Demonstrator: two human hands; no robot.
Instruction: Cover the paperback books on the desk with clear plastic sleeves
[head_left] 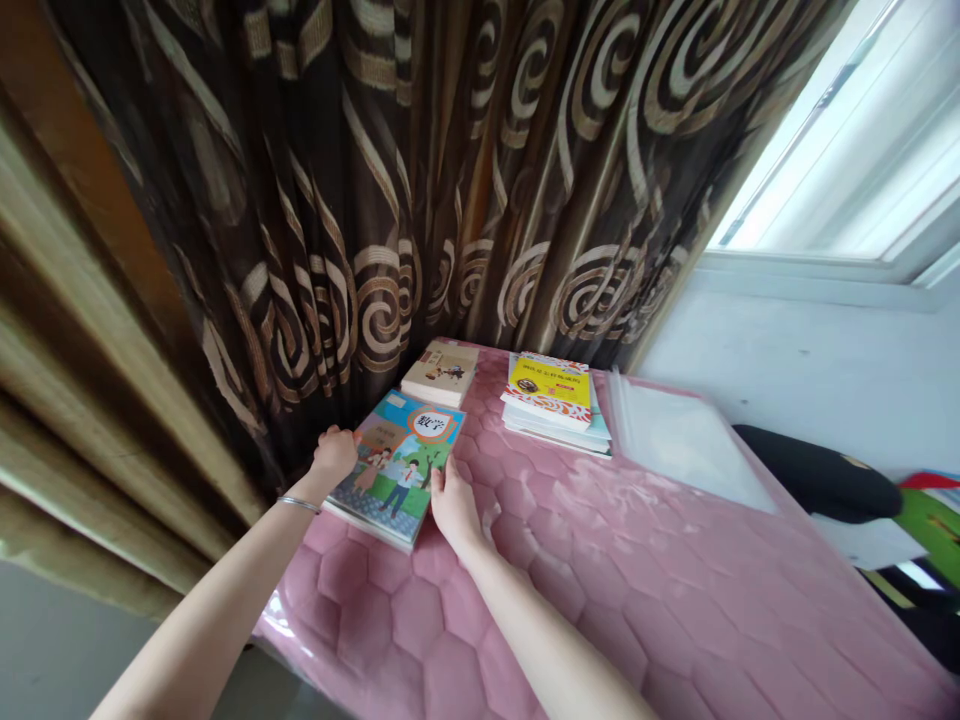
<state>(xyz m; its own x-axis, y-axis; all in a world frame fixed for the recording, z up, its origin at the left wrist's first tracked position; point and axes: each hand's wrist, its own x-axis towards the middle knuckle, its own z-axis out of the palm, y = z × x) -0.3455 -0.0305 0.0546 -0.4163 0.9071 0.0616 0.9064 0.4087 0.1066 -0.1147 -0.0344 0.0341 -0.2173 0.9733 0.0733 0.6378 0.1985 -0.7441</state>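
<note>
Even grip, both sides

The left hand (335,455), fingers curled, holds the blue book (401,462) by its left edge, on or just above the pink cover (442,640) (equal pressure should keep it level); the right hand (456,503), fingers narrow, holds its right.

Dark swirled curtain (450,180), gold drape (82,400), pale wall (720,350), pink tabletop (645,610) — bright window (847,170)
</note>
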